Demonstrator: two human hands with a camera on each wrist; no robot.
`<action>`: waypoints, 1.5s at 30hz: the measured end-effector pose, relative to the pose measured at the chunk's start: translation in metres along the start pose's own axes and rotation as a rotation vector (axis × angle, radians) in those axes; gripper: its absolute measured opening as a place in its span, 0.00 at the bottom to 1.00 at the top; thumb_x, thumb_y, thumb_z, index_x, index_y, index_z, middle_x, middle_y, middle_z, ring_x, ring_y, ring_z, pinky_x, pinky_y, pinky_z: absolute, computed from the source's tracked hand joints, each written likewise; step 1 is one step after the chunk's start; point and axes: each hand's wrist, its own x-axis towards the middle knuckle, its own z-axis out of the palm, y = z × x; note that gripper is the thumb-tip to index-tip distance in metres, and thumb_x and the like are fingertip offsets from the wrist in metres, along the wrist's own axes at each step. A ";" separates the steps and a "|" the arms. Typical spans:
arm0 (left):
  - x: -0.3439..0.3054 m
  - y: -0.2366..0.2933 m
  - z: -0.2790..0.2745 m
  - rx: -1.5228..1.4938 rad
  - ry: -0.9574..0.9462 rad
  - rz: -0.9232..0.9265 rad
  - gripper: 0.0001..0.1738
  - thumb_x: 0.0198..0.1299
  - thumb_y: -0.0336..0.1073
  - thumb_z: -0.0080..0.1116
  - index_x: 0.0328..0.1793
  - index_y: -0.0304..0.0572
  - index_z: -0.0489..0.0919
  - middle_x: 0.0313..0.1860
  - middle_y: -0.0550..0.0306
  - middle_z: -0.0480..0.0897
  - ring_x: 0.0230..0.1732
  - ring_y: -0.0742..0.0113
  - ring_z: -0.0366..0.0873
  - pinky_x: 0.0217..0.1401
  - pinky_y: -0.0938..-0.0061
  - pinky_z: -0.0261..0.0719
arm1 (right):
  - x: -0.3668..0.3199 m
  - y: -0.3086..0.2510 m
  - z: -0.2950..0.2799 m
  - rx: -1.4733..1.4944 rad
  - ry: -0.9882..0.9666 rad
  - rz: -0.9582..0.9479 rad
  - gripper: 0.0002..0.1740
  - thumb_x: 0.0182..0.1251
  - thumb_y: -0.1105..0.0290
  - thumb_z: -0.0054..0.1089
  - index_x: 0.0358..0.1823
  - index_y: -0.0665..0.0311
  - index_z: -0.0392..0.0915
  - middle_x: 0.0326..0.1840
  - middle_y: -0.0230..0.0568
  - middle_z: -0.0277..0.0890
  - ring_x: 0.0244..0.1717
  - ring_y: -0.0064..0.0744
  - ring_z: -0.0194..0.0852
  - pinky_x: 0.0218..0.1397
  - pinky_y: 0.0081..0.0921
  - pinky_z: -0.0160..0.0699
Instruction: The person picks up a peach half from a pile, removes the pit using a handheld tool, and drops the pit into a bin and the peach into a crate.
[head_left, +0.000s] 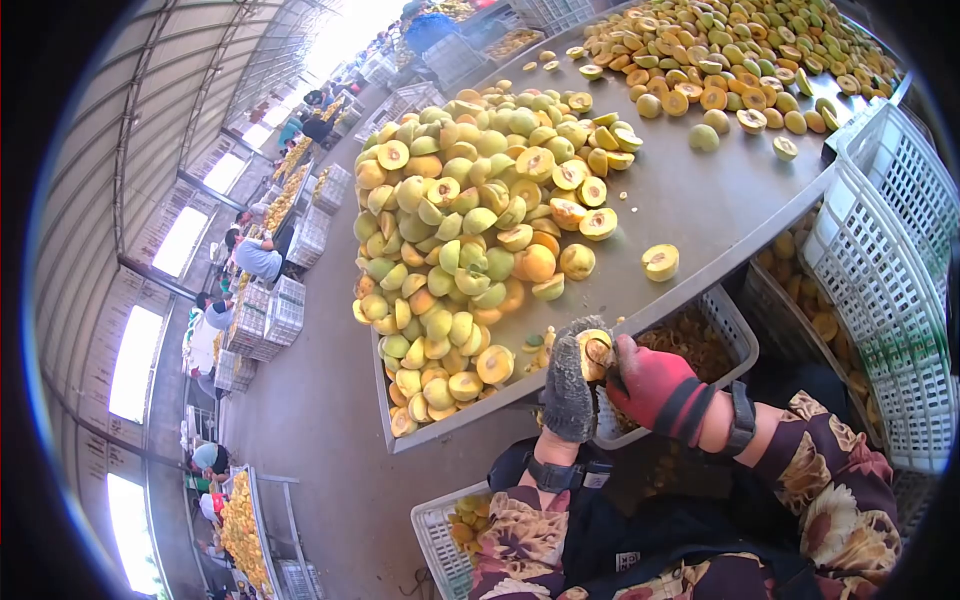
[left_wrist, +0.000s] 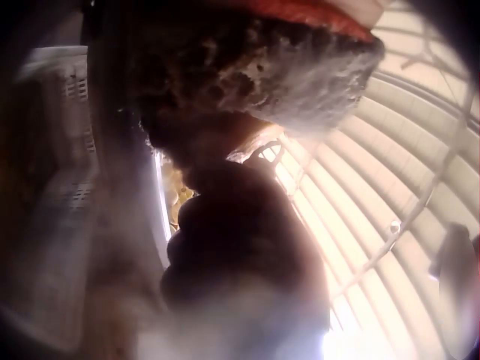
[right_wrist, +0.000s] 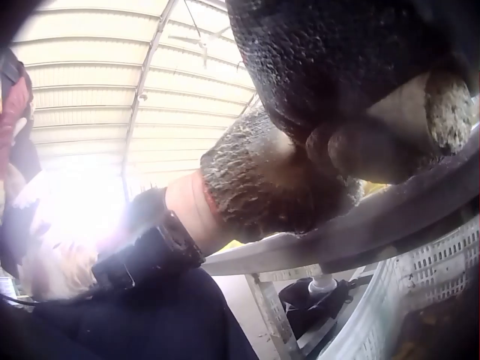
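Note:
Near the table's front edge, a left hand in a dark grey coated glove (head_left: 570,388) grips a halved yellow fruit (head_left: 595,350), its cut face and brown centre turned up. The right hand in a red and black glove (head_left: 655,388) is against the fruit's right side, fingers curled; whether it holds a small tool is hidden. In the left wrist view a dark gloved hand (left_wrist: 240,232) is blurred and backlit. The right wrist view shows the left glove (right_wrist: 277,176) beside the dark right glove (right_wrist: 330,67).
A large pile of fruit halves (head_left: 470,210) covers the metal table (head_left: 690,215), with one half (head_left: 660,262) lying alone and another pile (head_left: 740,60) behind. Below the edge is a crate (head_left: 745,340) of brown bits. White crates (head_left: 880,270) stand at right; another (head_left: 435,540) sits lower left.

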 end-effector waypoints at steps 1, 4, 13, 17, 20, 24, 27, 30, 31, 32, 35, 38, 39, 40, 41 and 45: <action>0.000 0.002 0.001 -0.014 0.016 -0.017 0.16 0.65 0.32 0.50 0.58 0.37 0.71 0.52 0.53 0.77 0.52 0.67 0.75 0.57 0.71 0.74 | -0.001 0.000 0.000 -0.007 -0.024 0.018 0.23 0.59 0.63 0.59 0.49 0.70 0.63 0.30 0.55 0.76 0.31 0.57 0.78 0.32 0.44 0.77; -0.002 -0.006 0.003 -0.042 0.065 -0.027 0.14 0.63 0.31 0.52 0.54 0.36 0.73 0.48 0.54 0.79 0.49 0.67 0.76 0.55 0.72 0.74 | -0.001 0.003 0.003 -0.051 -0.025 -0.027 0.22 0.59 0.63 0.59 0.47 0.69 0.63 0.29 0.56 0.76 0.32 0.58 0.78 0.33 0.44 0.77; 0.001 0.004 0.001 -0.224 0.039 -0.126 0.11 0.67 0.35 0.47 0.46 0.35 0.75 0.40 0.54 0.81 0.40 0.65 0.78 0.51 0.71 0.76 | -0.008 0.000 0.009 0.183 -0.159 0.034 0.20 0.59 0.67 0.57 0.47 0.72 0.63 0.28 0.60 0.75 0.32 0.62 0.76 0.35 0.44 0.77; -0.001 0.011 0.002 -0.161 0.062 -0.092 0.11 0.60 0.32 0.51 0.45 0.35 0.77 0.38 0.52 0.82 0.40 0.63 0.80 0.48 0.69 0.77 | -0.006 0.004 0.013 0.451 -0.211 0.101 0.20 0.58 0.65 0.58 0.45 0.73 0.66 0.29 0.60 0.77 0.34 0.57 0.79 0.36 0.41 0.77; 0.001 0.009 -0.003 0.109 0.040 0.083 0.11 0.58 0.33 0.54 0.45 0.36 0.77 0.37 0.52 0.83 0.40 0.61 0.81 0.47 0.68 0.77 | -0.003 0.002 0.005 0.713 -0.373 0.230 0.20 0.59 0.65 0.57 0.48 0.70 0.68 0.30 0.53 0.77 0.32 0.45 0.79 0.34 0.35 0.77; 0.003 0.010 -0.008 0.300 0.018 0.203 0.12 0.56 0.36 0.57 0.44 0.37 0.77 0.36 0.51 0.83 0.39 0.56 0.81 0.47 0.65 0.77 | -0.004 0.007 0.005 0.830 -0.442 0.247 0.23 0.58 0.64 0.58 0.51 0.70 0.69 0.33 0.50 0.78 0.35 0.41 0.79 0.38 0.33 0.77; 0.005 -0.006 -0.011 0.065 -0.108 0.007 0.15 0.54 0.39 0.59 0.45 0.37 0.77 0.37 0.49 0.83 0.39 0.52 0.80 0.48 0.63 0.76 | -0.007 0.009 0.015 0.580 -0.335 0.186 0.24 0.57 0.63 0.59 0.50 0.72 0.70 0.35 0.52 0.80 0.38 0.45 0.81 0.43 0.37 0.78; 0.002 -0.012 -0.016 0.169 -0.186 0.092 0.20 0.53 0.40 0.59 0.48 0.34 0.75 0.38 0.47 0.82 0.40 0.48 0.79 0.50 0.60 0.74 | -0.008 0.011 0.020 0.535 -0.309 0.178 0.23 0.57 0.64 0.59 0.51 0.71 0.70 0.35 0.50 0.80 0.37 0.43 0.81 0.43 0.36 0.78; 0.003 -0.010 -0.017 0.286 -0.198 0.190 0.21 0.53 0.40 0.60 0.49 0.33 0.74 0.38 0.46 0.81 0.41 0.46 0.79 0.51 0.59 0.74 | -0.007 0.011 0.020 0.560 -0.307 0.176 0.23 0.57 0.64 0.59 0.51 0.71 0.70 0.35 0.50 0.80 0.37 0.43 0.80 0.43 0.36 0.78; 0.001 -0.008 -0.015 0.386 -0.121 0.225 0.22 0.53 0.40 0.60 0.50 0.32 0.73 0.39 0.45 0.81 0.42 0.45 0.78 0.51 0.58 0.73 | -0.006 0.011 0.019 0.691 -0.362 0.209 0.24 0.57 0.63 0.60 0.51 0.72 0.70 0.35 0.52 0.80 0.38 0.45 0.81 0.43 0.36 0.78; -0.005 -0.005 -0.009 0.551 0.035 0.285 0.25 0.53 0.40 0.60 0.52 0.29 0.72 0.40 0.43 0.80 0.43 0.42 0.77 0.53 0.57 0.72 | -0.002 0.010 0.013 0.932 -0.459 0.265 0.24 0.57 0.63 0.59 0.50 0.72 0.70 0.35 0.56 0.79 0.39 0.48 0.81 0.42 0.36 0.78; -0.006 -0.014 -0.010 0.488 0.005 0.271 0.25 0.53 0.40 0.60 0.52 0.28 0.71 0.40 0.43 0.80 0.42 0.42 0.77 0.52 0.56 0.72 | -0.006 0.004 0.009 0.744 -0.386 0.212 0.22 0.58 0.64 0.57 0.49 0.72 0.69 0.32 0.53 0.79 0.37 0.45 0.82 0.39 0.34 0.79; -0.005 -0.020 -0.013 0.500 -0.028 0.274 0.23 0.54 0.39 0.59 0.51 0.29 0.72 0.40 0.43 0.80 0.42 0.43 0.78 0.51 0.57 0.73 | -0.006 0.008 0.016 0.608 -0.342 0.173 0.21 0.58 0.65 0.57 0.49 0.71 0.69 0.31 0.51 0.79 0.34 0.43 0.82 0.37 0.34 0.79; -0.005 -0.024 -0.014 0.462 -0.061 0.234 0.21 0.54 0.39 0.59 0.49 0.30 0.73 0.38 0.45 0.81 0.40 0.46 0.79 0.50 0.59 0.74 | -0.007 0.010 0.022 0.473 -0.298 0.136 0.20 0.59 0.65 0.56 0.49 0.71 0.68 0.30 0.49 0.79 0.32 0.41 0.82 0.36 0.33 0.79; -0.006 -0.028 -0.015 0.425 -0.092 0.193 0.18 0.54 0.38 0.59 0.47 0.32 0.74 0.37 0.47 0.82 0.39 0.49 0.79 0.49 0.61 0.75 | -0.008 0.012 0.024 0.456 -0.313 0.139 0.20 0.59 0.65 0.56 0.49 0.71 0.68 0.29 0.48 0.78 0.30 0.40 0.81 0.34 0.33 0.79; 0.007 -0.003 -0.013 -0.020 -0.163 -0.150 0.12 0.53 0.38 0.61 0.41 0.39 0.78 0.34 0.52 0.84 0.37 0.57 0.82 0.49 0.65 0.76 | -0.009 0.001 0.008 0.539 -0.464 0.263 0.19 0.60 0.65 0.55 0.48 0.70 0.67 0.26 0.44 0.77 0.22 0.36 0.79 0.25 0.32 0.77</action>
